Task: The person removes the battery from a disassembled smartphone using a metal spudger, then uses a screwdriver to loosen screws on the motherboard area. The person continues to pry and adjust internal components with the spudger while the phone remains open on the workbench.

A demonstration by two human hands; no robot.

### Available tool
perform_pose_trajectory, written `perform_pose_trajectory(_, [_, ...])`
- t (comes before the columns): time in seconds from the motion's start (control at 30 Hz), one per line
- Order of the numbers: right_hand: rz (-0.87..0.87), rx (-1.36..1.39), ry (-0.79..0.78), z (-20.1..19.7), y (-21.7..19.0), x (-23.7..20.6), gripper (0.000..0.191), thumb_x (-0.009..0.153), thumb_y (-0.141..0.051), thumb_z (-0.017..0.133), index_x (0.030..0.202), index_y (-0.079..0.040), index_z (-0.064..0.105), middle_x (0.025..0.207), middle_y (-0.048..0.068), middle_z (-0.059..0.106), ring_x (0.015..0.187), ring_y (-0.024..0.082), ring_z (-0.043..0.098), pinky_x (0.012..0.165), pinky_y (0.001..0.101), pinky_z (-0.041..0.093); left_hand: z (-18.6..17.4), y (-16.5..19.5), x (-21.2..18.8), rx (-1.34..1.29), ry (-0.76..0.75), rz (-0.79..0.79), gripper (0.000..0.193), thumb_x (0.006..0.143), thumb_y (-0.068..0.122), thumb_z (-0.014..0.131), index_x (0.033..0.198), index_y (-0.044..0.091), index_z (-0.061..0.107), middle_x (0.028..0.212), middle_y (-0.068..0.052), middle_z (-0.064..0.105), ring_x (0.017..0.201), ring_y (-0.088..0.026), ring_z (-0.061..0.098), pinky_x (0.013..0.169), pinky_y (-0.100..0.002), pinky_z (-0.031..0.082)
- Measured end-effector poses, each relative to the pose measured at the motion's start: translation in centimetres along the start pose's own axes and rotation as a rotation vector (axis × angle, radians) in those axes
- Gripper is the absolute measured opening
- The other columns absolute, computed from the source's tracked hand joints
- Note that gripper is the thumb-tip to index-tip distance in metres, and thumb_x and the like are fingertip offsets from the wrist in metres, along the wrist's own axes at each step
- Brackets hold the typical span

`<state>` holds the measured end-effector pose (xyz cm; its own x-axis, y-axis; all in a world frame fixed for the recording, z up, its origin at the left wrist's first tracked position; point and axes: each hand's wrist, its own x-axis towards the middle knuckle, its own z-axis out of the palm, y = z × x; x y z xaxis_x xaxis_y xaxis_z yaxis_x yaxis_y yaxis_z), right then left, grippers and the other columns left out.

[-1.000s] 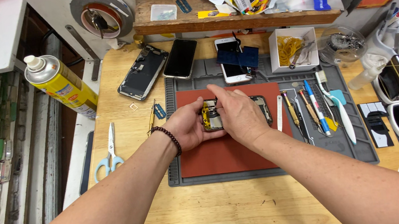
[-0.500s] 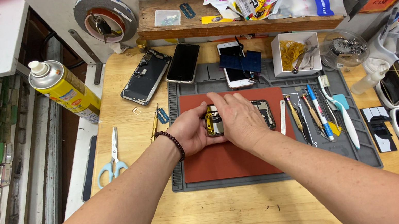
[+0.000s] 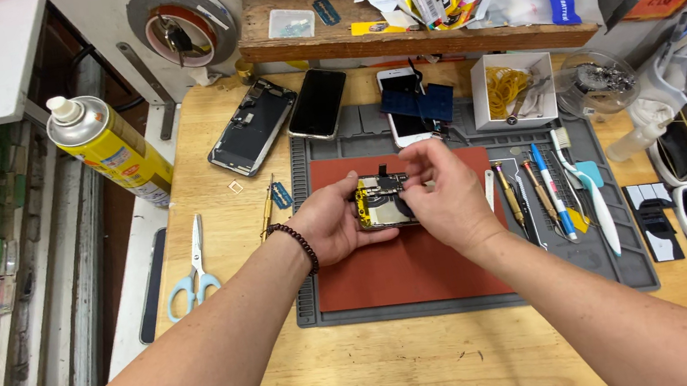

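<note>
Both hands, left (image 3: 332, 224) and right (image 3: 442, 195), grip an opened phone (image 3: 383, 204) above the red mat (image 3: 408, 269) on the desk (image 3: 387, 375). Yellow spray can (image 3: 106, 150) stands far left; white box (image 3: 513, 90) of yellow bands sits behind.

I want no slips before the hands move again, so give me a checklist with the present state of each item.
1. Opened phone body with yellow-edged internals supported: left hand cradles it from below. Ok.
2. Right hand on the part: fingers pinch at its upper edge. Ok.
3. Phone held over the red rectangular work pad on the grey silicone mat. Ok.
4. Screwdrivers and tools in the mat's right tray close to the right hand. Ok.
5. Loose screws or small parts on the pad: too small to see. Cannot tell.
6. Blue-handled scissors lying apart, left of the mat. Ok.
</note>
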<state>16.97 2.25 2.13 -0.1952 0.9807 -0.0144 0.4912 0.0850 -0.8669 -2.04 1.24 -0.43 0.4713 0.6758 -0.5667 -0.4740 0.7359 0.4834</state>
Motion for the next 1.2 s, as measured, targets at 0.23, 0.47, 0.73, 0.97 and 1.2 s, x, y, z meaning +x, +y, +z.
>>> perform_pose_trajectory(0.23, [-0.052, 0.14, -0.059, 0.6, -1.0, 0.8, 0.072, 0.082, 0.02, 0.041, 0.146, -0.013, 0.044, 0.141, 0.012, 0.044, 0.117, 0.021, 0.065, 0.084, 0.0327, 0.062, -0.6, -0.1, 0.2, 0.002, -0.021, 0.015, 0.052, 0.109, 0.045, 0.023, 0.136, 0.008, 0.048, 0.126, -0.013, 0.065, 0.119, -0.03, 0.065, 0.104, -0.052, 0.054])
perform_pose_trajectory(0.47, [-0.245, -0.1, -0.119, 0.7, -2.8, 1.0, 0.077, 0.078, 0.021, 0.047, 0.147, -0.013, 0.044, 0.144, 0.011, 0.045, 0.116, 0.025, 0.065, 0.086, 0.0314, 0.061, -0.2, 0.0, 0.1, 0.018, -0.003, 0.028, 0.051, 0.109, 0.044, 0.023, 0.135, 0.009, 0.049, 0.126, -0.011, 0.065, 0.117, -0.028, 0.066, 0.103, -0.053, 0.054])
perform_pose_trajectory(0.73, [-0.392, -0.467, -0.186, 0.8, -4.4, 0.5, 0.083, 0.075, 0.017, 0.057, 0.15, -0.014, 0.04, 0.143, 0.013, 0.042, 0.112, 0.032, 0.064, 0.09, 0.0428, 0.056, 0.8, 0.2, -1.1, 0.054, 0.036, 0.032, 0.052, 0.109, 0.042, 0.019, 0.135, 0.007, 0.047, 0.12, -0.01, 0.066, 0.115, -0.025, 0.067, 0.106, -0.052, 0.055])
perform_pose_trajectory(0.97, [-0.377, -0.524, -0.217, 1.5, -4.3, 0.7, 0.087, 0.075, 0.016, 0.058, 0.152, -0.018, 0.039, 0.15, 0.016, 0.037, 0.116, 0.037, 0.061, 0.092, 0.044, 0.055, 0.9, 0.2, -1.2, 0.04, -0.002, 0.044, 0.05, 0.11, 0.041, 0.018, 0.136, 0.006, 0.044, 0.119, -0.011, 0.067, 0.105, -0.024, 0.071, 0.098, -0.048, 0.061])
perform_pose_trajectory(1.2, [-0.387, -0.535, -0.277, 1.8, -3.3, 1.0, 0.09, 0.075, 0.017, 0.058, 0.153, -0.023, 0.038, 0.154, 0.019, 0.033, 0.122, 0.038, 0.06, 0.096, 0.0432, 0.054, 0.8, 0.2, -1.1, 0.049, 0.028, 0.046, 0.048, 0.11, 0.038, 0.016, 0.139, 0.009, 0.042, 0.118, -0.01, 0.066, 0.104, -0.024, 0.071, 0.099, -0.049, 0.061])
